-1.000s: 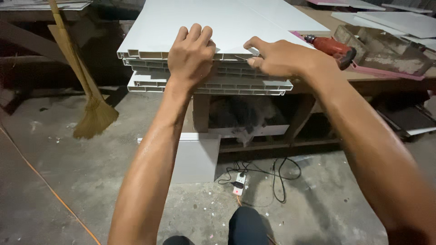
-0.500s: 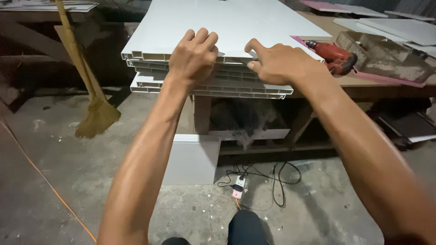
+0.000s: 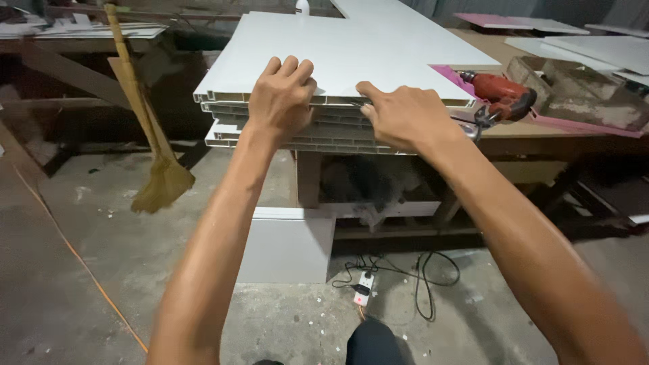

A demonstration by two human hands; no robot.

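A person's two bare hands work at the near edge of a stack of white hollow-core plastic panels (image 3: 351,54) lying flat on a wooden workbench (image 3: 514,128), the stack's ribbed ends overhanging the bench toward the camera. The left hand (image 3: 280,101) is curled over the top panel's edge, four fingers (image 3: 292,67) lying on its upper face and the palm pressed against the layered ends below, a closed hold on the top panel. The right hand (image 3: 402,115), just to the right of the left along the same edge, has its forefinger laid on the panel's rim and the other fingers folded against the ends; whether it pinches the panel or only presses on it cannot be told. Right of the stack, a red and black power drill (image 3: 500,94) rests on a pink sheet (image 3: 453,78) on the bench, with a grey, dusty shallow tray (image 3: 574,94) beyond it. Left of the stack, a straw broom with a wooden handle (image 3: 145,135) leans upright against dark timber framing. Below the stack, a white rectangular panel offcut (image 3: 287,247) stands on the dusty concrete floor (image 3: 81,270), and to its right a white power strip (image 3: 363,289) lies among loops of black cable (image 3: 433,284). An orange cord (image 3: 81,263) runs diagonally over the floor left of the offcut.
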